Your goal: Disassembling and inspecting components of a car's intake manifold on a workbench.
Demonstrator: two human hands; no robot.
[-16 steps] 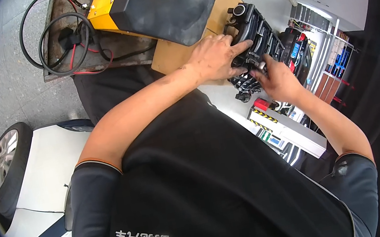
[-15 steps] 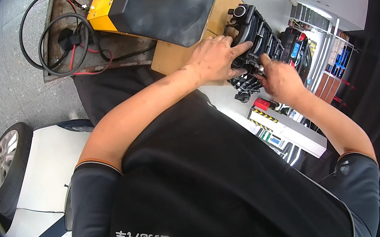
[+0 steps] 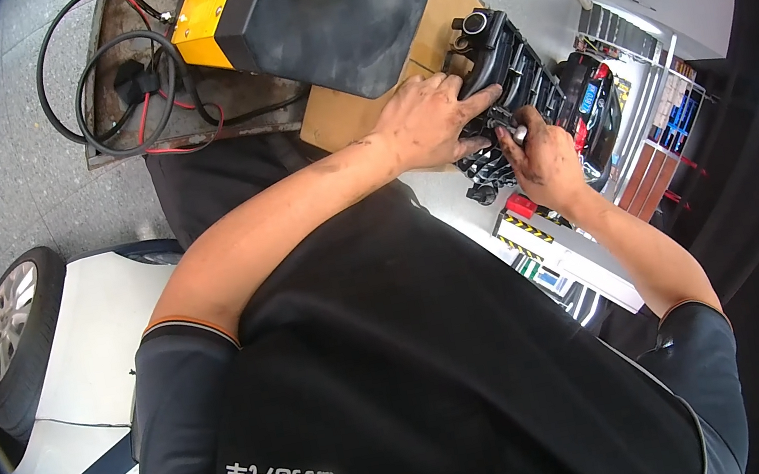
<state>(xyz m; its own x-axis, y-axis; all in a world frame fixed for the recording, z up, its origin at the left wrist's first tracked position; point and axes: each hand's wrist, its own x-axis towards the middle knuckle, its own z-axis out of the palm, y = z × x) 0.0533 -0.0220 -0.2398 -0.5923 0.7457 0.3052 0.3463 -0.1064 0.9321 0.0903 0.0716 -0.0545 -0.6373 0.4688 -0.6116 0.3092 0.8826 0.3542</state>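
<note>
A black, ribbed plastic-and-metal part (image 3: 512, 66), looking like an engine component with a round port at its top end, stands on a cardboard surface. My left hand (image 3: 430, 121) grips it from the left side, index finger stretched across its face and thumb lower down. At the part's lower right, my right hand (image 3: 547, 162) is closed around a small tool with a rounded silver metal end (image 3: 520, 134). My fingers hide the rest of that tool and the spot where it meets the part.
Beside the part, a yellow-and-black machine (image 3: 322, 24) with a silver knob sits over cardboard (image 3: 344, 119). A worn metal tray (image 3: 105, 148) holds coiled black and red cables. A white car panel (image 3: 93, 338) and a wheel (image 3: 15, 332) are at left; a dark car (image 3: 588, 109) is beyond.
My right hand has shifted slightly left and its wrist has turned, bringing the silver end into view by the thumb. My left hand keeps its place on the part.
</note>
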